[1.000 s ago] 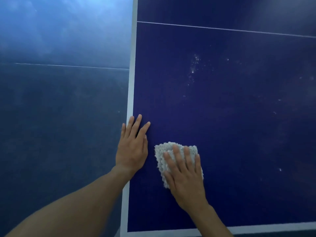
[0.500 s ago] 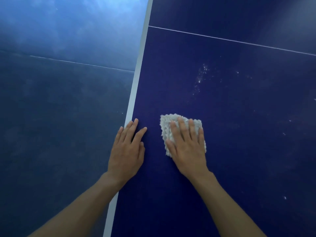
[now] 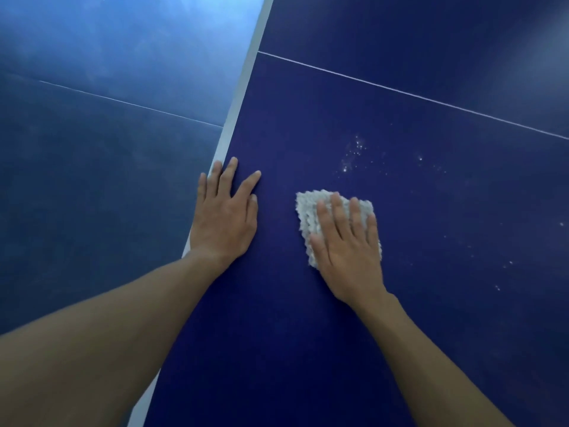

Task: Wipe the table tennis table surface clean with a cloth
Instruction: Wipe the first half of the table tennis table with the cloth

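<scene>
Beneath flat right hand (image 3: 348, 254), squarish cloth (image 3: 308, 211), askew, corner toward far left

Dim, blue cast; glare top L, table (image 3: 431, 303) looks soft.

Table surface (image 3: 308, 334) fills the centre and right. Its edge band (image 3: 243, 87) runs from lower left to upper centre, with an adjoining surface (image 3: 92, 180) to its left. The left hand (image 3: 223, 223) lies flat on the table at the band, its outer fingers overlapping it. The right hand (image 3: 348, 254) lies to its right, apart from it, flat upon the cloth (image 3: 308, 208). The cloth rests on the table and protrudes beyond the fingertips and on the thumb side. Specks (image 3: 354, 152) lie on the table beyond the cloth. A thin line (image 3: 400, 92) crosses the table behind them.
</scene>
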